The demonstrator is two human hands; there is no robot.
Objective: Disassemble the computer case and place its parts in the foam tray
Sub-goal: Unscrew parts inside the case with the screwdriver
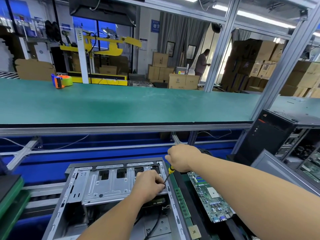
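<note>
An open grey computer case (pixel 72 191) lies on its side at the bottom centre, its metal drive cage (pixel 107 186) exposed. My right hand (pixel 181 158) grips the yellow-and-black handle of a screwdriver (pixel 170 171), whose shaft slants down to the cage's right edge. My left hand (pixel 149 185) rests on that edge with its fingertips pinched at the screwdriver's tip. To the right of the case, a green motherboard (pixel 207 196) and a memory stick (pixel 181 201) lie in the black foam tray (pixel 178 181).
A green-topped upper shelf (pixel 121 104) runs across, carrying an orange-and-blue tape dispenser (pixel 61 81). Another black computer tower (pixel 266 135) stands at the right beside a grey side panel (pixel 270 163). Green trays (pixel 12 196) are stacked at the left. A person stands far back among cardboard boxes.
</note>
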